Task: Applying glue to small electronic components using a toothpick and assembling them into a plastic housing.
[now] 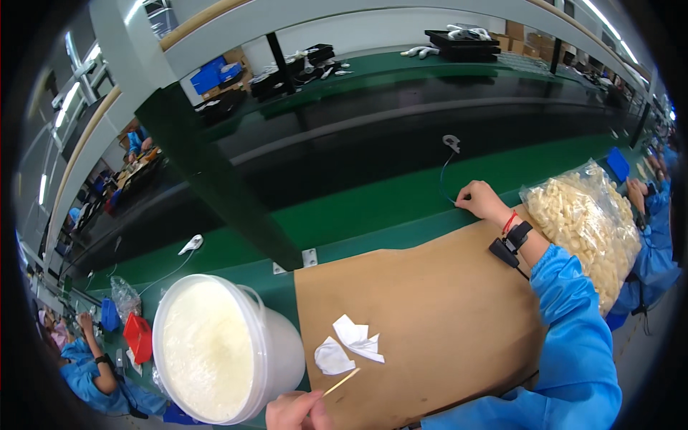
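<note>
At the lower edge, my left hand [297,411] is closed around a thin wooden stick [342,381], which points up and right over the brown paper sheet [430,308]. Two crumpled white wipes [334,356] lie just beyond the stick's tip. My right hand [481,201] reaches to the far edge of the sheet, fingers pinched on the end of a thin cable [441,179]. That cable runs up to a small white and grey part [451,142] on the black belt. My right wrist wears a red string and a black band with a lead.
A white bucket [276,351] of foamy pale liquid stands left of the sheet. On the right sits a clear bag [580,222] of cream-coloured pieces. A green post [215,175] rises at the left. Co-workers in blue sleeves sit on both sides.
</note>
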`<state>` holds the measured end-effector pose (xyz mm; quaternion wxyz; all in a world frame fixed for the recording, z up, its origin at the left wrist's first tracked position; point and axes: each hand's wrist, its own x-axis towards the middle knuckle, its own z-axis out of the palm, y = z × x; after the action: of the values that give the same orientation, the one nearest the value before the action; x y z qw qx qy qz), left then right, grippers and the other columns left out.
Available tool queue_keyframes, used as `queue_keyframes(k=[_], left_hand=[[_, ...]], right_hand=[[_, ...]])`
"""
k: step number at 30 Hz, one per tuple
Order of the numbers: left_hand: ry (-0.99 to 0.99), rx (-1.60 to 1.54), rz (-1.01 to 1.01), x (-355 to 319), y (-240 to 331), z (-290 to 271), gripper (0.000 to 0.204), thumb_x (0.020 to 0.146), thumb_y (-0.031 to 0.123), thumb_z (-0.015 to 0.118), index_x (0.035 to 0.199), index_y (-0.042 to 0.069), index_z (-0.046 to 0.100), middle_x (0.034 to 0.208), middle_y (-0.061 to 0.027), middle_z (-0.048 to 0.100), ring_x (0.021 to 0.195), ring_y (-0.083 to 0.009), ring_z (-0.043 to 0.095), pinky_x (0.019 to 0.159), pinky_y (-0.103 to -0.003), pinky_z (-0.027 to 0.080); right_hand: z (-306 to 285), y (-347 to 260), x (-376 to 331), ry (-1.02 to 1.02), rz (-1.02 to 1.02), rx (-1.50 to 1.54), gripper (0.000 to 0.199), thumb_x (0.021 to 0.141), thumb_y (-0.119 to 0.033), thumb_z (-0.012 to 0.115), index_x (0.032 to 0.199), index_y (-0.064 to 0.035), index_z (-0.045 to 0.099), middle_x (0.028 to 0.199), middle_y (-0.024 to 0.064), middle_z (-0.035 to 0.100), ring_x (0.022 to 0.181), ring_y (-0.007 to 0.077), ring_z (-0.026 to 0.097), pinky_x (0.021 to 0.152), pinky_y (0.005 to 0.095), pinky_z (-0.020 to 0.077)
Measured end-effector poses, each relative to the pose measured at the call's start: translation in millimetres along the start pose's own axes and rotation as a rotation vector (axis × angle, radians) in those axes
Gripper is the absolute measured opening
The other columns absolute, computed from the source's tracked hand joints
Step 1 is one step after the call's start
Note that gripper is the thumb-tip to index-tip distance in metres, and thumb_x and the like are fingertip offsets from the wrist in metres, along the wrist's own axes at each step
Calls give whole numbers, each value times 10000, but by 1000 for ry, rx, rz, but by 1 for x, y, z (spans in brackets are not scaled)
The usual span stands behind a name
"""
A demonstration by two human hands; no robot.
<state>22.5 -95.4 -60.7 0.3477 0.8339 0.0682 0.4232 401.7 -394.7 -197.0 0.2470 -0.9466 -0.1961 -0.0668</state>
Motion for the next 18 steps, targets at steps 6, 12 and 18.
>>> queue_keyframes(k=[6, 12, 18], left_hand=[[19, 36, 27, 2, 5, -5, 155, 769, -109, 655, 898, -24, 672, 781, -114, 631, 655, -199, 542, 576, -287, 425], [67, 104, 62, 0, 11, -17, 124, 792, -104, 624, 890, -33, 655, 805, -120, 617, 660, -203, 543, 580, -284, 429], [245, 220, 23, 1, 0, -47, 70, 845, -67, 594, 902, -55, 631, 849, -113, 587, 776, -197, 554, 694, -295, 450]], right_hand=[[23, -46, 61, -170, 272, 450, 173, 813, -207, 685, 860, -49, 737, 746, 69, 690, 669, 155, 639, 671, 287, 512], [48, -110, 89, -210, 105, 724, 354, 900, -216, 594, 1199, -26, 606, 897, 72, 682, 752, 137, 633, 672, 261, 500], [73, -137, 37, -346, -168, 583, 255, 885, -155, 586, 1078, -7, 663, 943, 96, 699, 810, 169, 667, 768, 289, 516]])
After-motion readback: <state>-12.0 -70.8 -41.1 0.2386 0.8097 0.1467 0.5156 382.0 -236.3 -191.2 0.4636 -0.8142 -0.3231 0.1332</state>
